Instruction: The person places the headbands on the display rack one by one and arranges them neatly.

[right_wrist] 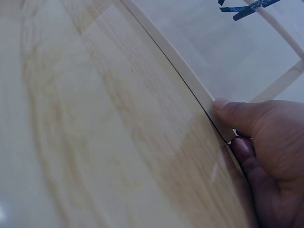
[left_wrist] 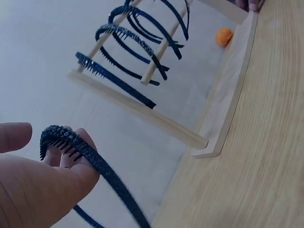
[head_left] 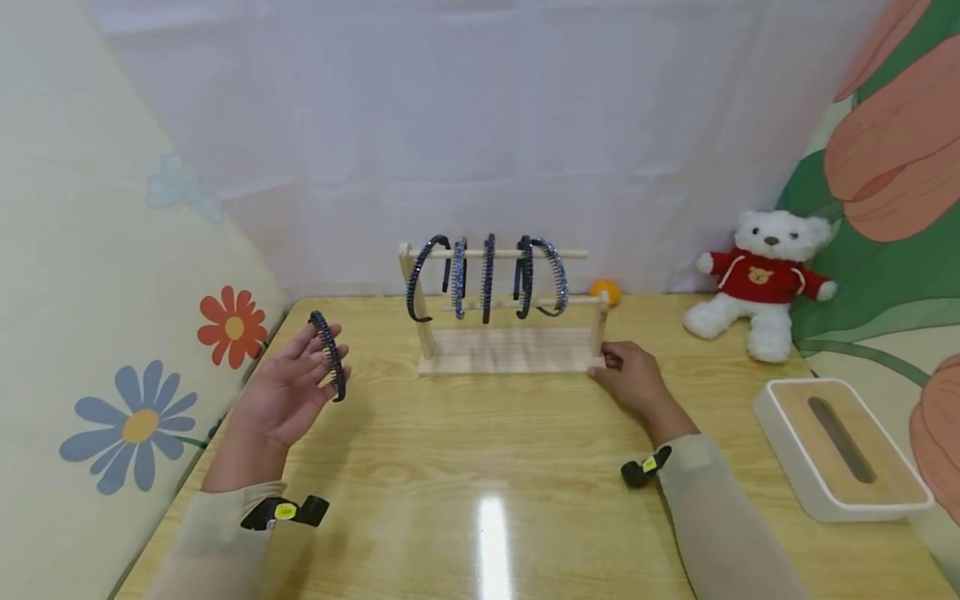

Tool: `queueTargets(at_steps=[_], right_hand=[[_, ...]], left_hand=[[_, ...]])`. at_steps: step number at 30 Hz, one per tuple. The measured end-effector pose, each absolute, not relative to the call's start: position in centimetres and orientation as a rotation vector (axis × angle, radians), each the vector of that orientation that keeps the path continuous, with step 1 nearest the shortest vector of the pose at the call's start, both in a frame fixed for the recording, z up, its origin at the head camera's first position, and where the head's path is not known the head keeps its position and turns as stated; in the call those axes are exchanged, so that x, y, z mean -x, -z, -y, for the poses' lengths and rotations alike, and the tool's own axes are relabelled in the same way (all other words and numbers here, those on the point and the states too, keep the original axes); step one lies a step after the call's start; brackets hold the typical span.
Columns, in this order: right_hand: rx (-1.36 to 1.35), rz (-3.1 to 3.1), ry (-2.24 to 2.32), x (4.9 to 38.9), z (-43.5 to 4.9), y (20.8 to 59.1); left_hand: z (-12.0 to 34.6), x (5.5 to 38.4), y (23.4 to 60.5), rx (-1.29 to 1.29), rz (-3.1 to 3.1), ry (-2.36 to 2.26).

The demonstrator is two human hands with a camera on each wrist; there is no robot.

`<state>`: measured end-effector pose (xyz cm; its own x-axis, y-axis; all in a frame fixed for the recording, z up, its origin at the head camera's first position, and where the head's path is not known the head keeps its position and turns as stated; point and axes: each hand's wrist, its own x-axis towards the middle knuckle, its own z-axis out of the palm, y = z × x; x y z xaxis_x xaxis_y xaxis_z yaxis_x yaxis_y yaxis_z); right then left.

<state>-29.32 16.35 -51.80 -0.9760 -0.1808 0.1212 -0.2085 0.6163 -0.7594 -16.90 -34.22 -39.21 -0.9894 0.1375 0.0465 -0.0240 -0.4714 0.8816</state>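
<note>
Holding a dark toothed headband [head_left: 327, 354] in the fingers, the left hand [head_left: 281, 392] is raised above the table [head_left: 480, 483] at about 9 o'clock from the rack [head_left: 504, 310]. The fingers look almost straight, and the band lies across their tips with the thumb near it; its teeth point toward the palm in the left wrist view. The right hand [head_left: 633, 379] rests at the rack's base corner at 3 o'clock, thumb and fingers pinching the wooden edge, so the rack stays steady.

Five headbands [head_left: 487, 279] already hang on the top rod [head_left: 498, 253]. To do this step well, I think the open side of the band should face down and come over the rod at a free gap, without catching the hanging ones. The right hand should keep the base pressed.

At 2 o'clock sits a teddy bear [head_left: 761, 279], an orange ball [head_left: 606, 292] lies behind the rack, and a tissue box [head_left: 840, 446] is at 4 o'clock.
</note>
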Motion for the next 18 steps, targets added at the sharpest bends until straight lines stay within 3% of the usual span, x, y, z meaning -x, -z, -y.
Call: queueTargets(at_steps=[8,18], right_hand=[[-0.353,2.79,-1.328,29.3,-16.4,51.9],[-0.328,2.78,-1.363,29.5,-16.4,52.0]], left_hand=[[32.0,15.9,38.3,-0.082,-1.618,-2.758],[26.6,13.1,34.7,-0.428,-1.211,-3.004]])
